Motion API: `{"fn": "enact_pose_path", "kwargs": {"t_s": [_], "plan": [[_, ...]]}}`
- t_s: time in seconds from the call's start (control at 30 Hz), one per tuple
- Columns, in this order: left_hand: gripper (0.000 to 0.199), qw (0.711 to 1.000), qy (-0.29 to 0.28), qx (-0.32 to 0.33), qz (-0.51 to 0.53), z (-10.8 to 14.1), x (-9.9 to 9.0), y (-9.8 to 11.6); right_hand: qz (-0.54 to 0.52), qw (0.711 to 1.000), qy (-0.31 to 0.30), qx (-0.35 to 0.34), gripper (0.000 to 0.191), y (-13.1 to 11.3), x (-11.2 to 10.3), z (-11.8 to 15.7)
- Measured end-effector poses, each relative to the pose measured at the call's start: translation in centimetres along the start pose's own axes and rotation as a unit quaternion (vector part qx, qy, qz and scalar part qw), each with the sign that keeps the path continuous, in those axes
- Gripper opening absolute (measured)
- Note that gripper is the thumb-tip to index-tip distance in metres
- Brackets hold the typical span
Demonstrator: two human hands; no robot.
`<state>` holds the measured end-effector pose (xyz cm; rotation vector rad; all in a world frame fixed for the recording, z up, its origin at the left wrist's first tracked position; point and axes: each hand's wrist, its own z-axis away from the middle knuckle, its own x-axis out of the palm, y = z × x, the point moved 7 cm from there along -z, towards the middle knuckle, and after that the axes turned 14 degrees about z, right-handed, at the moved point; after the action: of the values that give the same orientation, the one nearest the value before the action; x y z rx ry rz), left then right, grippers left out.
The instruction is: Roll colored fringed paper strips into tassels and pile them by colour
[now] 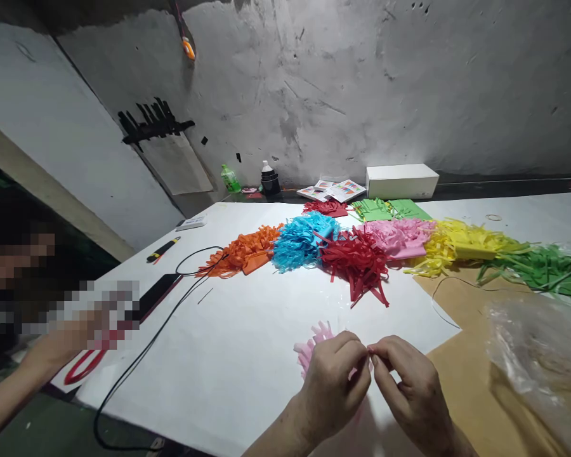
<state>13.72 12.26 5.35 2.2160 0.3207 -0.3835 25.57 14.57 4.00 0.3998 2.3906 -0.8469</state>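
Observation:
My left hand [337,377] is closed around a piece of pink fringed tissue paper [306,353], whose cut strips fan out beyond the knuckles. At the tips of its fingers it meets my right hand [406,376], which is pinched at thumb and forefinger. A little pink shows between the fingertips, so both hands appear to grip the same tissue paper; most of it is hidden behind them. Ahead lie a red fringed bundle [356,257], a blue one [304,240], an orange one [247,251] and a pink one [400,237].
Yellow [473,241] and green [542,270] bundles lie to the right, near clear plastic [542,355] on brown paper [450,352]. Another person's arm [42,358] reaches in at left by a phone [157,293] and red handle [83,370]. A black cable [143,352] crosses the table.

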Motion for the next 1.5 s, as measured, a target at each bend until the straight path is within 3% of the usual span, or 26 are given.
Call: {"fn": "enact_pose_path", "kwargs": {"t_s": [0.17,0.3,0.43,0.53,0.63,0.87,1.17,1.5], "plan": [[0.014,0.998,0.024,-0.036,0.052,0.1,-0.1,-0.6,-0.004,1.000,-0.010,0.019,0.016,0.3,-0.1,-0.1],[0.012,0.982,0.040,-0.105,0.152,0.0,-0.6,-1.4,-0.129,0.983,-0.090,0.099,0.021,1.6,0.4,-0.2],[0.016,0.921,0.038,-0.203,0.331,0.3,-0.5,-2.5,-0.295,0.928,-0.145,0.176,0.024,2.4,1.1,0.0],[0.020,0.888,0.038,-0.241,0.391,0.5,-0.4,-2.8,-0.340,0.906,-0.156,0.196,0.022,2.4,1.5,0.1],[0.021,0.900,0.041,-0.244,0.359,0.5,-0.6,-2.6,-0.305,0.924,-0.148,0.179,0.020,2.2,1.2,0.1],[0.015,0.962,0.029,-0.183,0.201,-0.3,-1.3,-0.9,-0.218,0.960,-0.134,0.111,0.019,1.5,0.0,-0.5],[0.015,0.977,0.012,-0.143,0.156,-0.1,-1.1,-0.6,-0.192,0.969,-0.121,0.094,0.017,1.5,-0.2,-0.6],[0.015,0.985,0.025,-0.124,0.120,0.3,-0.7,-0.8,-0.080,0.992,-0.079,0.057,0.018,0.9,-0.2,-0.3]]}}
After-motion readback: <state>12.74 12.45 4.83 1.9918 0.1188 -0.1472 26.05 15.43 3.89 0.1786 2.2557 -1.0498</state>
